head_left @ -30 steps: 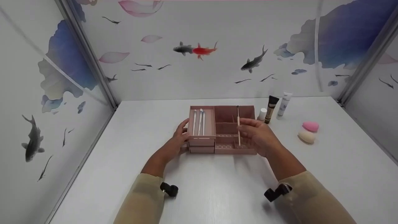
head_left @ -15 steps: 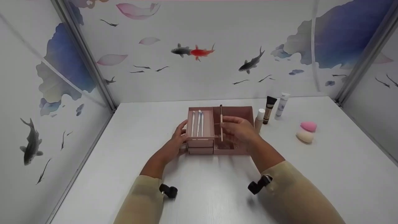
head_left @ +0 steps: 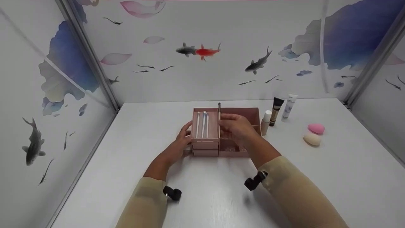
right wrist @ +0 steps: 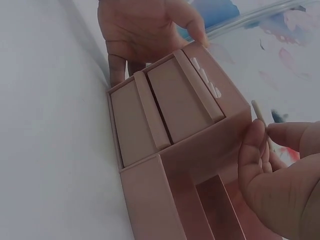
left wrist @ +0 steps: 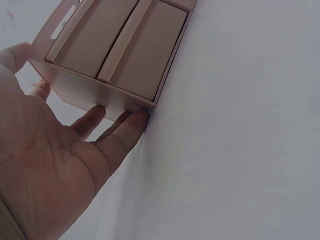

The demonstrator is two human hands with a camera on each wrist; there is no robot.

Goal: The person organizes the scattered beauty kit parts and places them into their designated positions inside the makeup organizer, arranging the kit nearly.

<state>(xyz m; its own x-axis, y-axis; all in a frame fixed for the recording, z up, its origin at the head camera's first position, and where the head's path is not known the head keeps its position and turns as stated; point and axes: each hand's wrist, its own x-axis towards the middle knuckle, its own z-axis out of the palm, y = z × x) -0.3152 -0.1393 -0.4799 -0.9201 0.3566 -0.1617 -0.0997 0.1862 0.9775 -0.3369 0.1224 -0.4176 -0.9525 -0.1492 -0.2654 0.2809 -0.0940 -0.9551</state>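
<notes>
A pink makeup organizer [head_left: 234, 154] stands on the white table, with drawers at its left and divided compartments at its right. Slender white sticks [head_left: 207, 125] lie in its top left tray. My left hand [head_left: 177, 147] rests against the organizer's left side; in the left wrist view its fingers [left wrist: 127, 130] lie along the side wall, thumb near the top edge. Between thumb and fingers, my right hand [head_left: 239, 128] pinches a thin makeup brush [head_left: 219, 107], dark tip away from me, at the tray's right edge. The handle's end [right wrist: 257, 109] shows in the right wrist view.
Right of the organizer stand a foundation bottle [head_left: 265, 123] with a white cap, a black-capped tube [head_left: 275, 112] and a white tube [head_left: 288, 107]. Farther right lie a pink sponge [head_left: 316, 128] and a beige sponge [head_left: 312, 139]. Printed panels [head_left: 145, 85] enclose the table.
My right hand has moved left with the brush, from over the right compartments to the top left tray's edge. The left hand has stayed at the organizer's side.
</notes>
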